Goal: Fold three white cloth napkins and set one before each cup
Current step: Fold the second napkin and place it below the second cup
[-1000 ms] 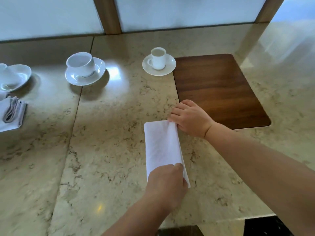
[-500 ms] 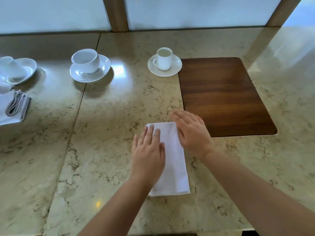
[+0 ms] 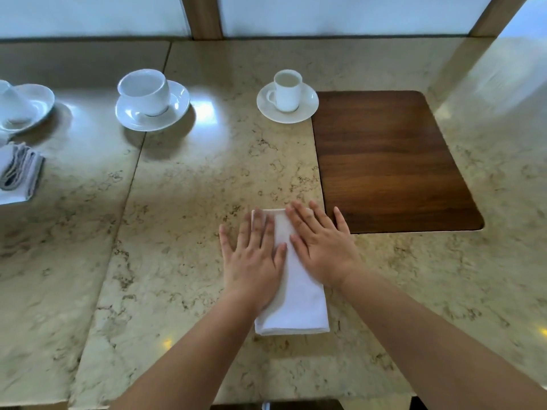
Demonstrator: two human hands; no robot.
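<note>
A white napkin [image 3: 299, 303], folded into a long narrow rectangle, lies on the marble table [image 3: 177, 232] in front of me. My left hand [image 3: 254, 258] presses flat on its left half with straight fingers. My right hand [image 3: 322, 247] lies flat on its upper right part, fingers spread. Three white cups stand on saucers along the far side: a small cup [image 3: 286, 90] in the middle, a wider cup [image 3: 145, 91] to its left, and a third cup [image 3: 11, 105] at the left edge. Another folded napkin [image 3: 17, 173] lies before that third cup.
A dark wooden inlay panel [image 3: 390, 161] is set in the tabletop just right of the small cup and my right hand. The table's near edge runs along the bottom. A wall with a wooden post [image 3: 204, 16] closes the far side.
My left hand moved up from the napkin's near end to lie flat on its left half. My right hand uncurled and flattened onto the napkin's top right.
</note>
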